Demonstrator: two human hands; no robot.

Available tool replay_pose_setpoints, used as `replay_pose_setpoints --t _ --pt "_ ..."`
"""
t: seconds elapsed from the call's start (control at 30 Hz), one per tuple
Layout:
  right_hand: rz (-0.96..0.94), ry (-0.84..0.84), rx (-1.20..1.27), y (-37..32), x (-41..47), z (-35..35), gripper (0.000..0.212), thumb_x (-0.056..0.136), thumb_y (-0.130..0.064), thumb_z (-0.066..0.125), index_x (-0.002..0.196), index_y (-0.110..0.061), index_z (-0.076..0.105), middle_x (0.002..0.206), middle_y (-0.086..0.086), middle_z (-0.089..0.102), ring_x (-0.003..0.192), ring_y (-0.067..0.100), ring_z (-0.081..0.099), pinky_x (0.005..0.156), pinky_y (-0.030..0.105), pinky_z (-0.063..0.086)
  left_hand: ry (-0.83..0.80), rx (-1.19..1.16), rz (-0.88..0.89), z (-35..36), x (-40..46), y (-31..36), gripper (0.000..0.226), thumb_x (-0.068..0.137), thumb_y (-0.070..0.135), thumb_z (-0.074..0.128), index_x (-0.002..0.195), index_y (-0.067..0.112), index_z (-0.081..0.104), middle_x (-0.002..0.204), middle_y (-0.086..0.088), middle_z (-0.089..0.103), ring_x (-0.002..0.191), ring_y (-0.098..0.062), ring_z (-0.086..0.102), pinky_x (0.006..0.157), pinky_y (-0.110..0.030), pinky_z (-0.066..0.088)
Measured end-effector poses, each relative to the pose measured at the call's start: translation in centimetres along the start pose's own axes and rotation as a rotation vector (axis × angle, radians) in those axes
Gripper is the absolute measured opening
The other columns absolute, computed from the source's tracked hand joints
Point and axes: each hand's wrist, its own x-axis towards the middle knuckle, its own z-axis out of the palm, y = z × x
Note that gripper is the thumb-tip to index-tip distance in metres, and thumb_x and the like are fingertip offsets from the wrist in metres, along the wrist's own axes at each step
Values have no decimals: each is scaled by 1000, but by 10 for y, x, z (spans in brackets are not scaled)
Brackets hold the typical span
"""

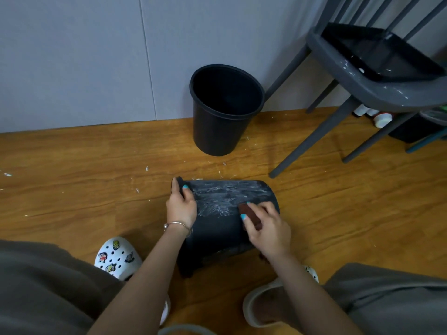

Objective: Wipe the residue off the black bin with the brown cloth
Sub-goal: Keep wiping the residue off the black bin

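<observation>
A black bin lies on its side on the wooden floor between my feet, its base pointing away from me. White smeared residue covers the upper far part of its wall. My left hand grips the bin's far left edge, thumb on top. My right hand holds a folded brown cloth and presses it onto the bin's right side, at the edge of the residue.
A second black bin stands upright against the grey wall. A dark grey chair with white flecks stands at the right, bottles and a container under it. White scraps lie scattered over the floor. My white clogs flank the bin.
</observation>
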Motion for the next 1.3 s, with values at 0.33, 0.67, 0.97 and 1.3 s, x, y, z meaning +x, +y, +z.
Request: replay_pose_setpoints --t 0.33,0.67,0.97,1.3 --pt "122 -105 28 -32 -12 -5 46 90 -47 56 133 -29 58 109 0 44 75 18 54 60 25 40 -34 -4 -31 2 3 -3 54 102 25 33 152 22 14 80 0 58 61 -13 51 56 -24 42" --pt "185 -64 16 -58 -23 -3 39 86 -45 61 121 -28 63 104 -1 41 69 13 45 56 23 35 -23 -15 -36 7 -7 -13 55 102 27 33 152 28 12 94 -19 64 61 -16 52 61 -29 44" --pt "287 -73 -89 -66 -4 -13 35 89 -47 57 121 -35 61 111 -1 41 81 19 57 61 25 40 -20 -66 -40 7 -4 -2 52 102 25 34 152 24 18 102 -16 64 75 -23 58 70 -30 46" --pt "403 -99 60 -37 8 -17 40 93 -47 52 132 -40 53 115 -2 43 92 22 58 74 30 48 -53 -142 -21 2 -12 7 51 103 19 35 151 17 20 133 -6 48 76 8 40 64 0 29"
